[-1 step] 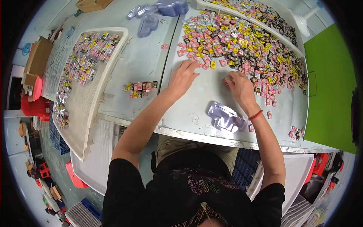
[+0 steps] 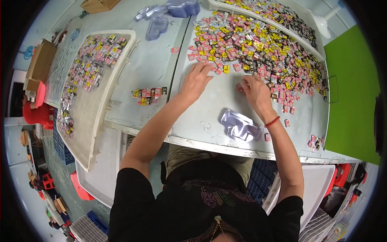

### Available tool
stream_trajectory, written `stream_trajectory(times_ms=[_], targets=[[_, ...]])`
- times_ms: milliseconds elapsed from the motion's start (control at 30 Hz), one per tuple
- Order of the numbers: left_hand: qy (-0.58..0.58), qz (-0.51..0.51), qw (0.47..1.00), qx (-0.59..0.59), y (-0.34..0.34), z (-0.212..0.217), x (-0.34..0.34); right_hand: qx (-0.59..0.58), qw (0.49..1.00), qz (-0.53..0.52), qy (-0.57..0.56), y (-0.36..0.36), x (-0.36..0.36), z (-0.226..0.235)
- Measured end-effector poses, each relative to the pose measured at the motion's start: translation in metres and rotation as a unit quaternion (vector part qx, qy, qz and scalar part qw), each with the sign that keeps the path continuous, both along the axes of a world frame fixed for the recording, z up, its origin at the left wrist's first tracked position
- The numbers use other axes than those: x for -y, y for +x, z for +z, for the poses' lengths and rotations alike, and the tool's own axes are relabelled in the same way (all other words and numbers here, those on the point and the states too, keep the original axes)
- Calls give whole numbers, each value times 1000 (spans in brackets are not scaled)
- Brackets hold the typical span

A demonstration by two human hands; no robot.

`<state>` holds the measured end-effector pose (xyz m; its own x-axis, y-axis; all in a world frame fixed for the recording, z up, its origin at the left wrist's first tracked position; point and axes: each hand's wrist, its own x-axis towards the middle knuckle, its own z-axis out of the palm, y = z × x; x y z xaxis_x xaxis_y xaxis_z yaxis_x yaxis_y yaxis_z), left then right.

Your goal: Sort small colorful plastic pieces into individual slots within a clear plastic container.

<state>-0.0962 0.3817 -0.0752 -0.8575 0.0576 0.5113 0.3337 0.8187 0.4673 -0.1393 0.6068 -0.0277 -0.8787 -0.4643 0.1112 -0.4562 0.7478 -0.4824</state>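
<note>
A large heap of small boxes (image 2: 258,44) in pink, yellow and black spreads over the far side of the table. At its near left edge is my left hand (image 2: 196,82), thumb apart from the curved fingers, fingertips by a few pink boxes. My right hand (image 2: 256,93), with a red bracelet at the wrist, pinches a small pink box (image 2: 240,87) near the tabletop. Between my forearms lies a clear plastic blister tray (image 2: 240,126). A loose pink box (image 2: 267,137) sits beside it, close to my right forearm.
To the left, a grouped block of small boxes (image 2: 148,96) lies near a white tray (image 2: 130,40) of filled clear packs. Stacked clear blister trays (image 2: 183,8) stand at the back. A green board (image 2: 352,97) borders the right side, and a white-rimmed bin (image 2: 278,26) is behind the heap.
</note>
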Motion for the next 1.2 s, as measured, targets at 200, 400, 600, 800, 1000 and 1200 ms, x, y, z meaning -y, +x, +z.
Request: stream_trajectory(times_ms=[200, 400, 600, 800, 1000, 1200], targets=[[-3, 6, 1000, -7, -16, -4, -3, -70, 994, 70, -38, -28, 33, -24], [-6, -50, 999, 2, -19, -3, 6, -71, 990, 111, -44, -35, 33, -33], [34, -51, 998, 26, 29, 0, -11, -21, 994, 93, -58, -14, 13, -30], [67, -26, 997, 23, 15, -7, -31, 6, 995, 71, -73, -39, 18, -21], [66, -8, 998, 1, -3, -12, -35, -29, 995, 93, -29, -35, 23, -32], [73, -18, 997, 21, -7, -10, -27, -8, 995, 65, -78, -30, 24, -26]])
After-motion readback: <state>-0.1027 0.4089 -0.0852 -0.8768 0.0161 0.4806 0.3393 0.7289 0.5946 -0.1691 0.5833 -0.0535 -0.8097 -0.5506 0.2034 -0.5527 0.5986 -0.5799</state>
